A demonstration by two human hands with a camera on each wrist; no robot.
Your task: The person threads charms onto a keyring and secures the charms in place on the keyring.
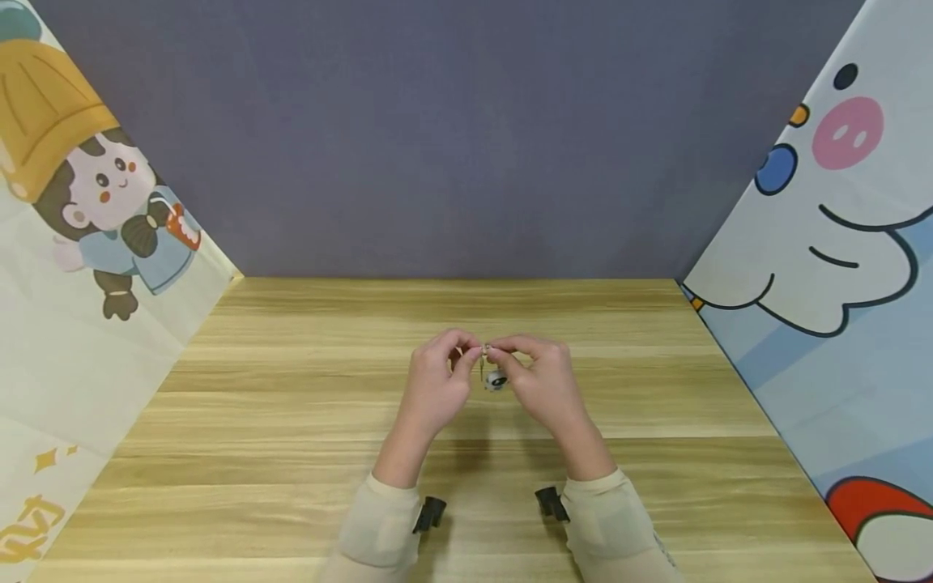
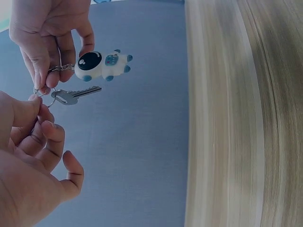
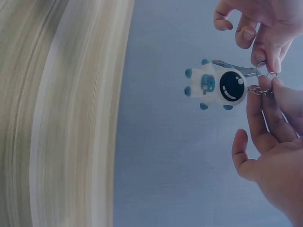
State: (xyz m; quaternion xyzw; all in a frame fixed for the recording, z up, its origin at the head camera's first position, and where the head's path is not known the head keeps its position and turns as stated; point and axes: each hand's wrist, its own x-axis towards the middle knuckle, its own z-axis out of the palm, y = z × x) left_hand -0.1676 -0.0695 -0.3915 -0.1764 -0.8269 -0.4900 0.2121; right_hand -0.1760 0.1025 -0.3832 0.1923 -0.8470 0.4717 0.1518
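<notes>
An astronaut keychain [image 1: 496, 380], white with blue limb tips and a black visor, hangs by a short metal chain [image 3: 258, 90] below the fingertips of both hands. Beside it a silver key [image 2: 68, 98] dangles on a thin metal ring [image 3: 271, 74]. My left hand [image 1: 440, 380] pinches the ring between thumb and index finger. From the other side my right hand [image 1: 539, 380] pinches the metal at the chain's end, its fingertips almost meeting the left ones. How ring and chain join is partly hidden by the fingers. Both hands are raised above the table.
The wood-grain table [image 1: 291, 421] lies under the hands. A grey-blue panel [image 1: 466, 138] stands at its back. Printed cartoon panels flank it, the left one [image 1: 44, 348] and the right one [image 1: 875, 389]. Black clips [image 1: 430, 514] sit at both cuffs.
</notes>
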